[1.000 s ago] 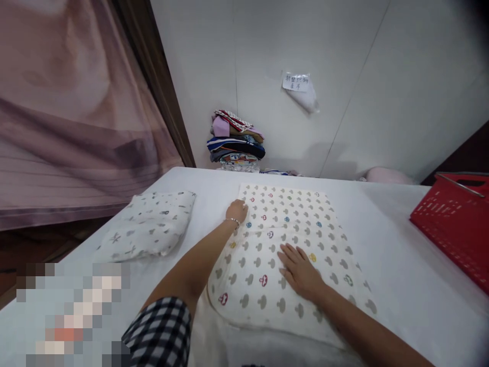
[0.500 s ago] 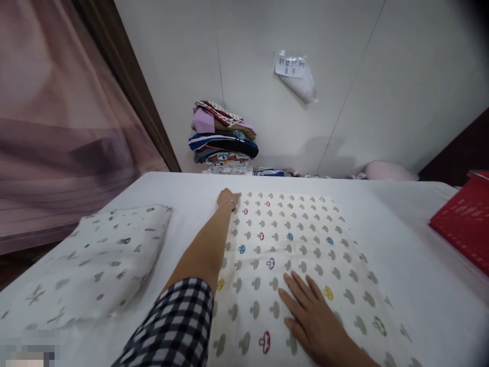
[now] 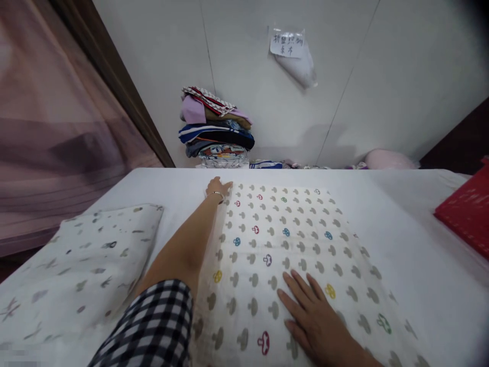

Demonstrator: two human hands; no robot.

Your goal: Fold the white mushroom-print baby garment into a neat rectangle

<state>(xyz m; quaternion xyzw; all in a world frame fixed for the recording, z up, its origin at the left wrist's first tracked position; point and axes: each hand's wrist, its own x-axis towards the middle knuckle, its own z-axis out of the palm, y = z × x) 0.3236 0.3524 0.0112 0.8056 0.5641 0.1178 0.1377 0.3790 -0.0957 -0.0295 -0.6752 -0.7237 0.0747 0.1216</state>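
Observation:
A white cloth [image 3: 275, 244] printed with grey and coloured mushrooms lies spread on the white table. My left hand [image 3: 218, 188], with a bracelet at the wrist, is at the cloth's far left corner; its thumb or finger points toward the corner, and the rest of its fingers are partly hidden. Flat on the near middle of the cloth rests my right hand [image 3: 311, 313], fingers spread. To the left lies a second folded white cloth [image 3: 103, 255] with small grey and dark prints.
Folded clothes [image 3: 217, 127] stand stacked beyond the table [image 3: 389, 204]. A red item [image 3: 466, 209] sits at the right edge. Pink curtain [image 3: 49, 142] hangs at left. A labelled plastic bag [image 3: 292, 53] is on the wall.
My left hand has moved a little left, and the cloth's left edge has shifted outward with it. My right hand stays in place. The view has tilted slightly down.

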